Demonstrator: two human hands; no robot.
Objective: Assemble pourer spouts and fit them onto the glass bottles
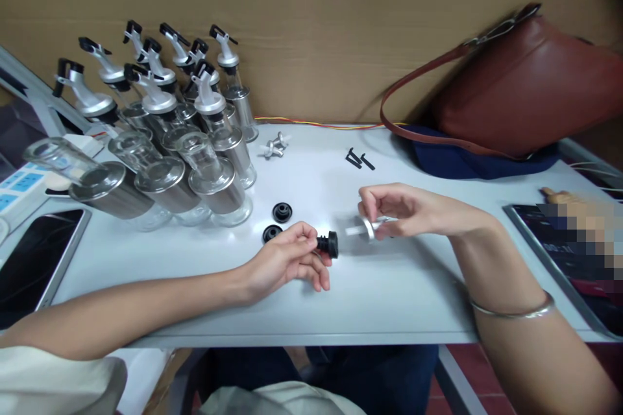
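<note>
Between thumb and fingers, my left hand point(287, 256) pinches a black ribbed stopper point(331, 244), its wide end facing right. Just to the right, my right hand point(418, 209) grips a silver pourer spout point(368, 229) whose pale tube points toward the stopper. A small gap separates the two parts. Beside my left hand lie two black round stoppers, one point(282, 212) fully visible and the other point(271, 233) partly covered by the hand. Farther back are a few small silver spouts point(275, 144) and several black levers point(359, 159).
Several glass-and-steel oil bottles point(236, 142) with pourers crowd the left, with open-necked bottles point(219, 185) in front. A phone point(41, 259) and power strip point(24, 181) lie far left. At right are a brown bag point(525, 91), a dark-screened device point(559, 253) and a partly blurred hand point(564, 200).
</note>
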